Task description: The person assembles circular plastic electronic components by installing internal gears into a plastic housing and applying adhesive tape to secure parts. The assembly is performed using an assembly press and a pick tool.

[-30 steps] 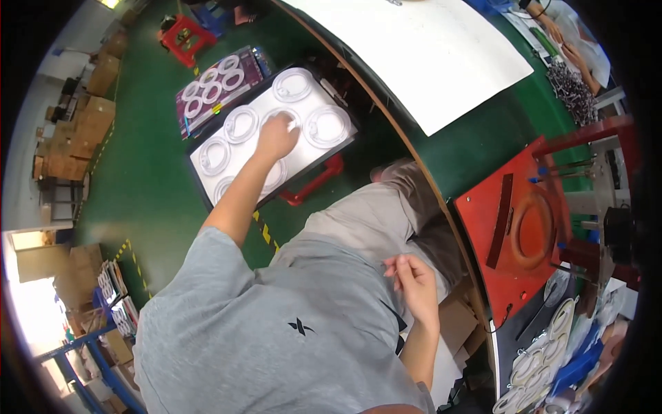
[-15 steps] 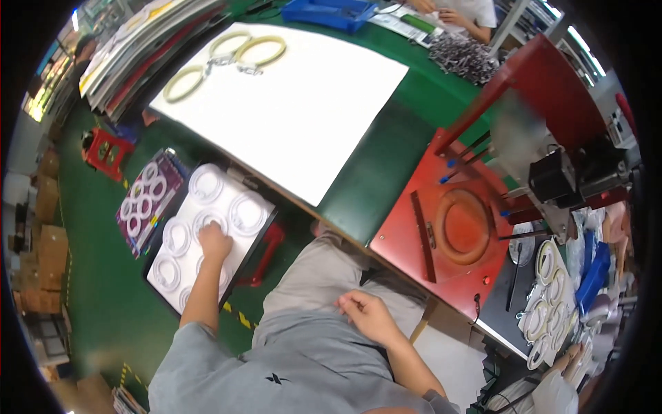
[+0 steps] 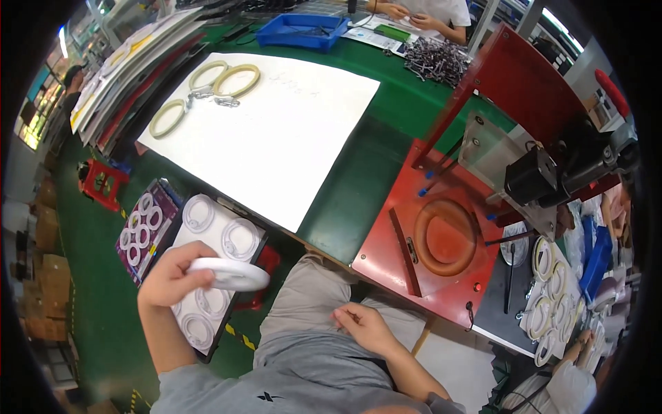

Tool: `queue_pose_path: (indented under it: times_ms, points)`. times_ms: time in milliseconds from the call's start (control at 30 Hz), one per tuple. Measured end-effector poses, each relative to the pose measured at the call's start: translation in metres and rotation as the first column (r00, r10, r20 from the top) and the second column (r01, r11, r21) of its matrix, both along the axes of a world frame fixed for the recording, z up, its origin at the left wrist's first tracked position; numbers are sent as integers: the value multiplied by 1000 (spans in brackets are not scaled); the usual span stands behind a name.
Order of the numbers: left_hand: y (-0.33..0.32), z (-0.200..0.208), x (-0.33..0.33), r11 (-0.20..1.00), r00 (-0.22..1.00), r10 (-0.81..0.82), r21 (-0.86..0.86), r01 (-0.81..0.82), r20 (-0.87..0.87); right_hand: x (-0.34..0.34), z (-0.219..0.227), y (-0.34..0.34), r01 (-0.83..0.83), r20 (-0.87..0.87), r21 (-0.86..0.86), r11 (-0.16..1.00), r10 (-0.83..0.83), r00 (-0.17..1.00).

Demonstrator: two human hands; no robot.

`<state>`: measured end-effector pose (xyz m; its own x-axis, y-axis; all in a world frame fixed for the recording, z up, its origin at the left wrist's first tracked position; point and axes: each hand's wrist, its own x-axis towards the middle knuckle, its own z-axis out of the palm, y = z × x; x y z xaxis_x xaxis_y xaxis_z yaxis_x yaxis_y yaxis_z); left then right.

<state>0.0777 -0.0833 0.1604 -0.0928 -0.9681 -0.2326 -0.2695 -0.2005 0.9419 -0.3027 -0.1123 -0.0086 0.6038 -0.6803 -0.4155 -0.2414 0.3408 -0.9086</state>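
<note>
My left hand (image 3: 178,277) grips a white ring (image 3: 238,274) between thumb and fingers, lifted above a white-lined tray (image 3: 181,238) at my left. More white rings lie on the tray in rows, among them a ring with a coil inside it (image 3: 241,239). My left hand and the held ring cover part of them. Over my lap, my right hand (image 3: 369,328) has its fingers curled toward the thumb; what they hold, if anything, cannot be made out.
A white sheet (image 3: 276,152) with several cream rings (image 3: 237,81) covers the table ahead. At right stands a red press (image 3: 386,269) with a round ring-shaped mould (image 3: 447,238). A blue tray (image 3: 303,33) and a co-worker's hands (image 3: 407,15) are at the far side. A red stool (image 3: 105,185) stands at left.
My left hand has risen from the tray, bringing a white ring up with it. My right hand stays over my lap. The whole view has shifted slightly.
</note>
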Motion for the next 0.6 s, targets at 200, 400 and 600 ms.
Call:
queue_pose_path:
  times_ms: [200,400,600]
  points:
    - [-72,3,-121,746,986,-164,-658,103,-32,19,15,4,-108,-82,-108,988,100,992]
    - [-124,-32,-228,369,896,-9,-831,416,444,11,28,17,-30,-68,-128,991,21,997]
    - [-136,-63,-245,476,888,-176,-752,455,425,2,2,31,84,-52,-40,996,-86,995]
